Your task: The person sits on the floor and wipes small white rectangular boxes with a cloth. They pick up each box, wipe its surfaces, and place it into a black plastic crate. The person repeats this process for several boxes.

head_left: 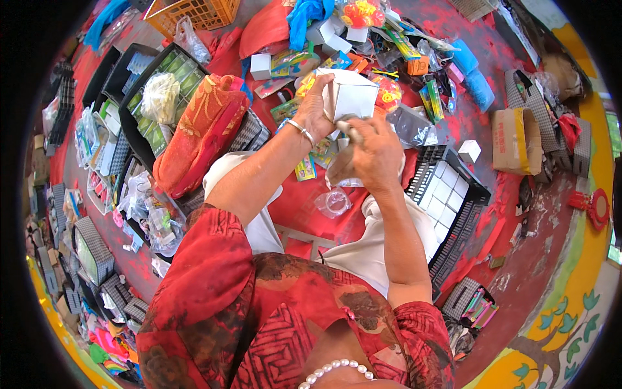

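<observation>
My left hand (314, 111) is closed round the side of a small white cardboard box (356, 101), holding it up in front of me. Against the box's lower edge my right hand (377, 150) is closed on a greyish-brown cloth (341, 170), which hangs down below the fingers. Part of the cloth is hidden behind that hand. On the red floor covering between my legs rests a clear plastic ring-shaped piece (333, 203). Beside my right leg, a black crate (461, 227) holds rows of similar white boxes (443, 194).
Packaged goods and loose boxes lie heaped ahead. On the left stand a black crate of green packs (146, 138) and a rolled orange-red cloth (201, 133). A lone white box (469, 151) and a brown carton (516, 141) sit on the right; an orange crate (192, 15) stands far left.
</observation>
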Motion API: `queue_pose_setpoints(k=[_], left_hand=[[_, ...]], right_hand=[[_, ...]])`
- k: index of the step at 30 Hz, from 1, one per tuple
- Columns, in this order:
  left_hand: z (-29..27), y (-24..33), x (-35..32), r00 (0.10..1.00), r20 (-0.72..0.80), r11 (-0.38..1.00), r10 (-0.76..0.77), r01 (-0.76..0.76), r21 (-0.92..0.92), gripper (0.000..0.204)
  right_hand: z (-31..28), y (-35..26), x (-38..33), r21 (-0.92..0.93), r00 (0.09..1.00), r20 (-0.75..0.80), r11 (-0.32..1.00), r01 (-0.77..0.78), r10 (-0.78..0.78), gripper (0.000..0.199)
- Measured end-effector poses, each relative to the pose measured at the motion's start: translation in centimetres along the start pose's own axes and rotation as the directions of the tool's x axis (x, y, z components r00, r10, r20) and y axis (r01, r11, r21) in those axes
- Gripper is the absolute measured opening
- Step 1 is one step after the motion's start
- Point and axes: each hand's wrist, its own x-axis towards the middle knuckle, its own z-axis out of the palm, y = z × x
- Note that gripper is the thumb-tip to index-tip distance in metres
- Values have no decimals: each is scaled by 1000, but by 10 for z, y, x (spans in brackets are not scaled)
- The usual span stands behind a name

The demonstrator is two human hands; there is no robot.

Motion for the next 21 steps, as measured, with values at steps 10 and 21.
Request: queue_pose_setpoints(k=[10,21], left_hand=[[2,-2,-2,995,64,996,71,-74,44,53],[-4,13,4,985,142,987,96,-76,-145,71]], right_hand=[[12,4,7,-233,968,-71,947,219,-241,23],[3,21,2,604,848,302,600,-524,436,33]])
